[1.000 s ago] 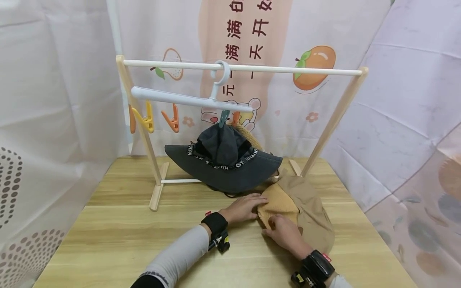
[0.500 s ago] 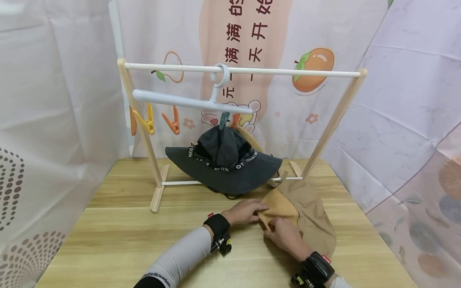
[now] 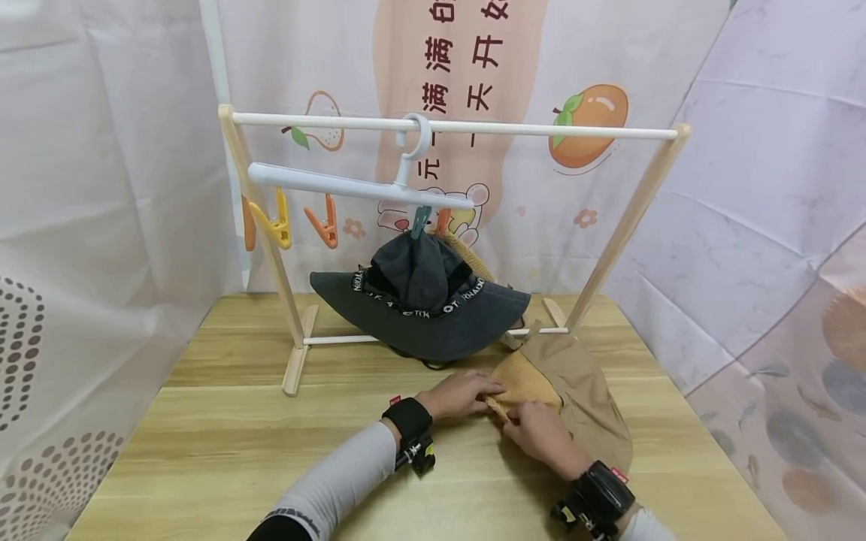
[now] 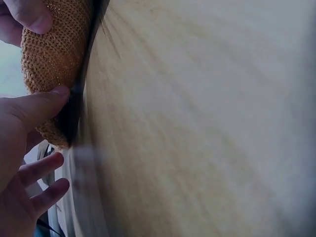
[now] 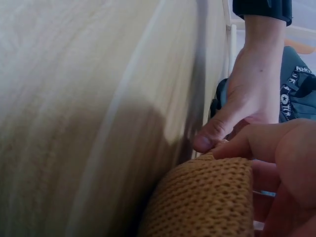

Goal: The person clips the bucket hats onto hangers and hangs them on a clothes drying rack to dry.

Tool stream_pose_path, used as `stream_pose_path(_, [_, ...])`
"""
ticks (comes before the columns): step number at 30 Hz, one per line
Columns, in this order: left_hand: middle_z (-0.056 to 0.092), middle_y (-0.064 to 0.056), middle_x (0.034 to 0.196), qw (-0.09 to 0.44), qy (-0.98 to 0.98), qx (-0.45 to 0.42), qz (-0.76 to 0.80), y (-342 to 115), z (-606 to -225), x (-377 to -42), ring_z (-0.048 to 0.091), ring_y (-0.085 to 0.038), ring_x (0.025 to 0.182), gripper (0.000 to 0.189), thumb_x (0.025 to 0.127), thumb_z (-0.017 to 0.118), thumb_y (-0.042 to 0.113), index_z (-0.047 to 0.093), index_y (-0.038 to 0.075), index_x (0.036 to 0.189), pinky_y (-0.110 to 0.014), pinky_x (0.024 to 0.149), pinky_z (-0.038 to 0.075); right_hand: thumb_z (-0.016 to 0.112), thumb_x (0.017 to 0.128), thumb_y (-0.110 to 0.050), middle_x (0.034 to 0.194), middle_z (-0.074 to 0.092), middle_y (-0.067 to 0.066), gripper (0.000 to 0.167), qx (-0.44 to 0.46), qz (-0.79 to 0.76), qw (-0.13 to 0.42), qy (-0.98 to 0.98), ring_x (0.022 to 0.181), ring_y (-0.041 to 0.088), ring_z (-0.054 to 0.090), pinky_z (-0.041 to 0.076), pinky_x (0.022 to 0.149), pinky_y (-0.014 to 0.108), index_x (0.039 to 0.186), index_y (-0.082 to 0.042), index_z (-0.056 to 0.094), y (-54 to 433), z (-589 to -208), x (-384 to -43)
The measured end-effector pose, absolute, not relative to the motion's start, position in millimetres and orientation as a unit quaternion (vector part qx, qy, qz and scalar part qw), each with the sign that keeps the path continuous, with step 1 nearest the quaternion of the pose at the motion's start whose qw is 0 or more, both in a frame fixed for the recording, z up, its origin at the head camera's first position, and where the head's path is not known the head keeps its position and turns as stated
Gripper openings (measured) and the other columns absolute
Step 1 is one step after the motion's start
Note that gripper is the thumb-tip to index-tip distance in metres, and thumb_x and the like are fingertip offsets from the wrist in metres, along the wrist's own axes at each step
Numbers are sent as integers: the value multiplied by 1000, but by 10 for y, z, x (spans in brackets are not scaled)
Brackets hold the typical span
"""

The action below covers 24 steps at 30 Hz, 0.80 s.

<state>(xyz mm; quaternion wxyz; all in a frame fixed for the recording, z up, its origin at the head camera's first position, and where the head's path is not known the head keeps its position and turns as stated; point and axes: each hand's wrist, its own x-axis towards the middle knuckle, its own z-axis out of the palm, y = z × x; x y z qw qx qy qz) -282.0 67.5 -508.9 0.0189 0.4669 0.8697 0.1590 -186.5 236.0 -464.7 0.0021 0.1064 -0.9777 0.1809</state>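
An ochre knitted piece point(image 3: 526, 379) lies against a khaki cloth item point(image 3: 590, 391) at the right of the table. My left hand point(image 3: 463, 394) pinches the knit's left edge between thumb and fingers, two other fingers spread below it in the left wrist view. Close beside, my right hand point(image 3: 541, 436) pinches the near part of that edge, which is folded over in a narrow strip. Coarse knit stitches point(image 5: 202, 200) fill the lower part of the right wrist view. Both thumbs lie on the fabric there, near each other.
Behind the hands stands a wooden rack point(image 3: 625, 225) with a white bar point(image 3: 541, 129). A pale blue hanger point(image 3: 338, 184) on it carries a dark bucket hat point(image 3: 433, 323), clipped by a green clothespin point(image 3: 420, 222). Yellow point(image 3: 277, 222) and orange clothespins point(image 3: 325, 222) hang at its left.
My right hand has shifted slightly up and right, folding the near edge of the knit over. My left hand keeps its hold almost in place.
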Motion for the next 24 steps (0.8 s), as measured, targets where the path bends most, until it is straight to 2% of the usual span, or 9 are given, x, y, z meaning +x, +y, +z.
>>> stream_pose_path(5, [57,8,140,11,868,470,162,666,-5067,-2804,50,-14,132,44,93,67,25,59,23,136,-26,109,40,68,80,-8,52,31,-11,41,131,178,3,-975,47,5,31,25,48,20,52,-20,41,2389,-4579,-1868])
stream_pose_path(15, [60,6,137,-18,858,483,172,657,-4980,-2774,53,-14,127,40,91,69,21,64,24,131,-25,107,41,68,80,-7,53,46,-10,20,166,190,7,-968,47,3,35,28,46,18,63,-16,67,2472,-4339,-1856])
stream_pose_path(19, [60,6,137,-17,856,481,189,654,-4972,-2767,52,-13,127,38,92,68,22,64,25,130,-24,107,41,67,82,-7,50,36,-15,28,180,204,0,-962,44,-1,30,26,44,16,57,-18,62,2503,-4266,-1848])
stream_pose_path(22, [60,6,136,-21,853,479,205,648,-4958,-2767,52,-13,126,36,93,67,22,65,26,129,-24,107,40,66,83,-8,49,27,-17,39,175,222,-11,-959,42,-2,24,23,44,15,51,-21,49,2523,-4206,-1832])
stream_pose_path(24, [61,6,136,-23,852,477,215,650,-4946,-2769,52,-12,126,34,94,66,23,65,26,128,-24,108,40,65,84,-8,48,26,-17,40,173,240,-15,-955,41,-3,24,24,43,15,51,-22,46,2540,-4160,-1823])
